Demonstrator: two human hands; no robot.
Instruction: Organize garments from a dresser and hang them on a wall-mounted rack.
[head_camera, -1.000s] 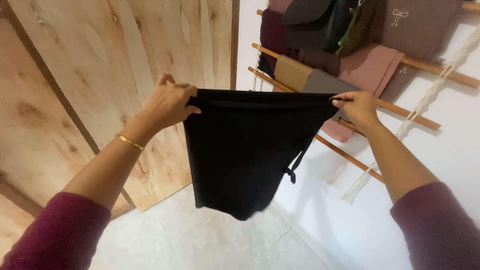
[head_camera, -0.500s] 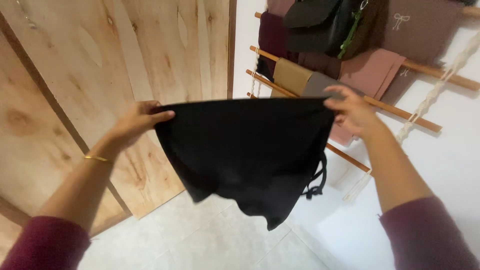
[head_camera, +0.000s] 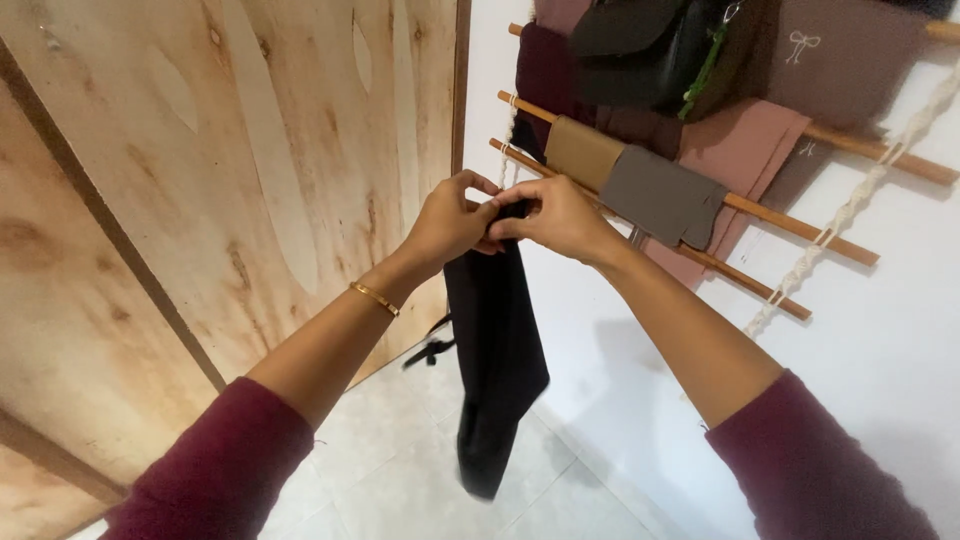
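Two arms in maroon sleeves reach out from the near edge of the frame, a thin gold bangle (head_camera: 374, 297) on the left wrist. Farther out, the left hand (head_camera: 447, 222) and the right hand (head_camera: 556, 215) meet at chest height, fingertips touching, both pinched shut on the top edge of a black cloth (head_camera: 494, 345). The cloth hangs straight down from that shared grip as one narrow folded length, its lower end over the pale tiled floor (head_camera: 400, 470) and blurred, so its exact outline there cannot be told. A thin black tie string (head_camera: 430, 347) with a knot swings out to the left of the cloth, clear of the wooden panel (head_camera: 200, 180) that fills the left of the scene.

By the look of it the step in hand is a fold in half, corner to corner. To do it well, the two top corners should sit squarely one on the other before either hand lets go, the edges lined up so the halves hang even, and the loose tie tucked inside rather than left dangling. A firm pinch through both layers seems wise, as the fabric looks thin, soft and slippery.

Beyond the hands, on the white wall (head_camera: 900, 330) to the right, wooden rails (head_camera: 760, 208) strung on pale knotted cord (head_camera: 850, 205) carry folded cloths in tan, grey, pink, brown and dark plum. A black bag (head_camera: 640, 50) hangs at the far top.
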